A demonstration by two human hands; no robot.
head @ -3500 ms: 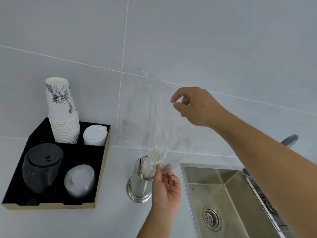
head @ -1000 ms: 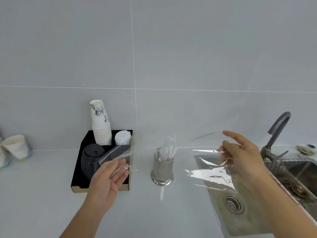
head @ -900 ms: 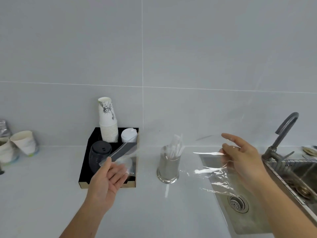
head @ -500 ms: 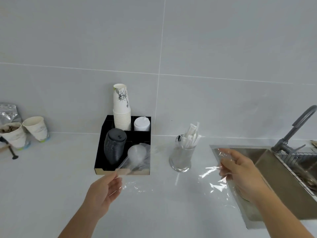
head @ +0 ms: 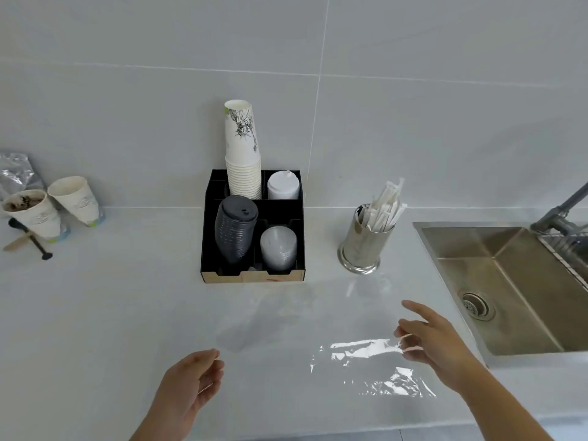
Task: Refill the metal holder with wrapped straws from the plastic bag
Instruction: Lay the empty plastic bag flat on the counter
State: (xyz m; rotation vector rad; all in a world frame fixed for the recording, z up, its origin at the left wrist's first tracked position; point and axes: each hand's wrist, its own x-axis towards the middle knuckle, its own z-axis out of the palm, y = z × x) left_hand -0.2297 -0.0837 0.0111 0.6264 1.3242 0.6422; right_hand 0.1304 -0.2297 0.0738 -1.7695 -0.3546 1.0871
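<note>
The shiny metal holder [head: 362, 246] stands on the white counter, right of the black tray. Several paper-wrapped straws [head: 385, 208] stick out of it, leaning right. The clear plastic bag [head: 366, 364] lies flat and looks empty on the counter in front of the holder, showing only as glints. My right hand [head: 436, 345] hovers at the bag's right edge, fingers spread, fingertips at or just above the film. My left hand [head: 191, 386] is to the left of the bag, fingers loosely curled, holding nothing.
A black organizer tray [head: 253, 276] holds a stack of paper cups [head: 243, 154] and piles of lids. A steel sink [head: 509, 281] with a faucet [head: 566, 211] lies at the right. Two used cups [head: 31, 211], a foil pouch [head: 16, 173] and a scoop are at far left.
The bag, stretched between both hands above the counter, has come down flat onto the counter. Both hands have let go and opened. The view has tilted down and to the left.
</note>
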